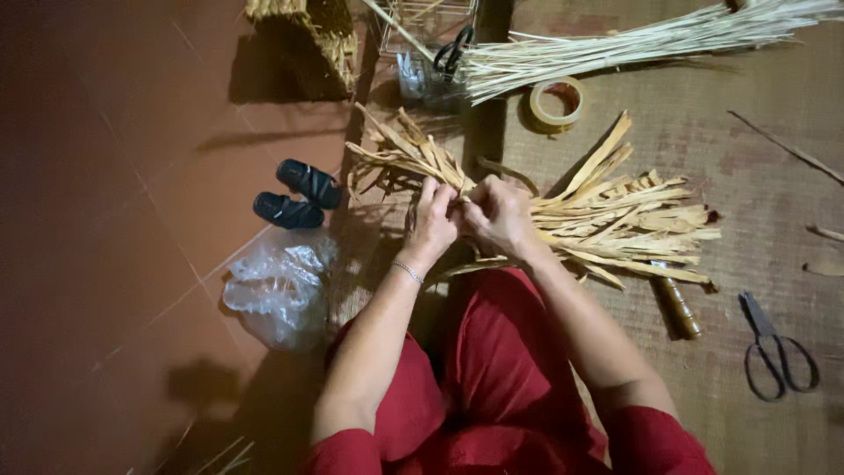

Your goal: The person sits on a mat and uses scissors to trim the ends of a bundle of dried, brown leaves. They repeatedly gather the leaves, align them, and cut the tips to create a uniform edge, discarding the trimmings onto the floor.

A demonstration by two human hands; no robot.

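Dried palm-leaf strips (pixel 615 224) fan out sideways from both pinching hands, left hand (pixel 431 224) and right hand (pixel 499 215) (fingertips closed together on the strips' meeting point).

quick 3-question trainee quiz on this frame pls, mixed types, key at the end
1. True or false: both hands grip the dried leaf strips.
2. What lies nearest the black scissors on the mat? A) tape roll B) wooden-handled tool C) sandals
3. What is on the left hand's wrist?

Key
1. True: left hand and right hand meet on the strips.
2. B, the wooden-handled tool.
3. A thin bracelet.
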